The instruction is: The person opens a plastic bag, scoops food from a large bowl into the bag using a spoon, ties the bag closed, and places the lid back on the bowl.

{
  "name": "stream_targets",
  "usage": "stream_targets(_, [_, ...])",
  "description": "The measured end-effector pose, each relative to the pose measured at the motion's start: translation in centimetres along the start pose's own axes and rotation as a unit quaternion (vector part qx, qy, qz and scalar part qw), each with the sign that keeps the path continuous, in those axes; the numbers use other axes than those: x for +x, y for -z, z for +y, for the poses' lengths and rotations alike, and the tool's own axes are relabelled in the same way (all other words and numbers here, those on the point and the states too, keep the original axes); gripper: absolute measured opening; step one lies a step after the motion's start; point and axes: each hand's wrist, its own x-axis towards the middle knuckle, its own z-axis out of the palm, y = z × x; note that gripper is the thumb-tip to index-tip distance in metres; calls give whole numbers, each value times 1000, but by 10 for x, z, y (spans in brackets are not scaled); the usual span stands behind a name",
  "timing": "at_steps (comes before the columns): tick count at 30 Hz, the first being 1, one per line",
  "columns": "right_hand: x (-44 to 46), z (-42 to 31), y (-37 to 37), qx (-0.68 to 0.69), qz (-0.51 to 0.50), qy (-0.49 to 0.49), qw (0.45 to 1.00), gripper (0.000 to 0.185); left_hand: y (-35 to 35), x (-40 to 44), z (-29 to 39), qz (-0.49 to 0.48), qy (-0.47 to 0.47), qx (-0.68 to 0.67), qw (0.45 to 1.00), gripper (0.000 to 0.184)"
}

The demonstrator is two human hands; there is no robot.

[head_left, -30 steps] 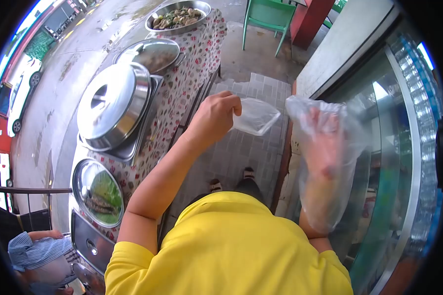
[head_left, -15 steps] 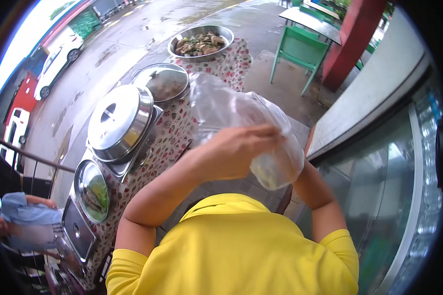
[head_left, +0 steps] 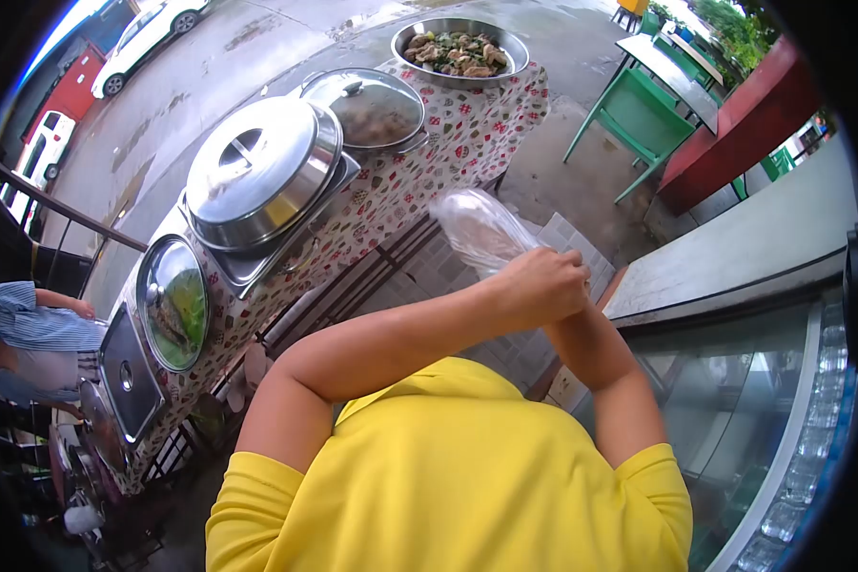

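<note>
My left hand (head_left: 548, 283) is closed on the gathered end of a clear plastic bag (head_left: 481, 229), right at my right wrist (head_left: 574, 329). The crumpled bag stretches up and left from my left fist, above the tiled floor. My right forearm (head_left: 605, 357) rises behind the left hand. The fingers of my right hand are hidden behind the left hand or in the bag; I cannot tell which.
Along the left, a patterned tablecloth (head_left: 467, 124) carries a bowl of food (head_left: 459, 57), a glass-lidded pan (head_left: 367, 110), a steel-lidded pot (head_left: 248, 162) and an oval covered dish (head_left: 173, 305). A glass case (head_left: 725, 419) stands right. Another person (head_left: 43, 329) is at far left.
The bag, spread wide around my hands before, is now narrower and bunched. My left hand has moved right to the right wrist. The view has shifted, showing more of the floor.
</note>
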Motion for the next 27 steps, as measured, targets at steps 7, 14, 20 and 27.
stream_targets(7, [14,4,6,-18,14,-24,999,40,22,-64,-32,231,205,-243,919,47])
stream_targets(14, [16,9,-3,-38,16,-41,998,38,-51,-96,-36,229,325,-265,878,21])
stream_targets(20, [-2,12,-25,-65,6,-53,996,37,-54,-76,-6,285,300,-297,860,25])
stream_targets(27, [11,19,-28,-81,9,-58,995,36,-69,-67,-19,309,392,-277,821,21])
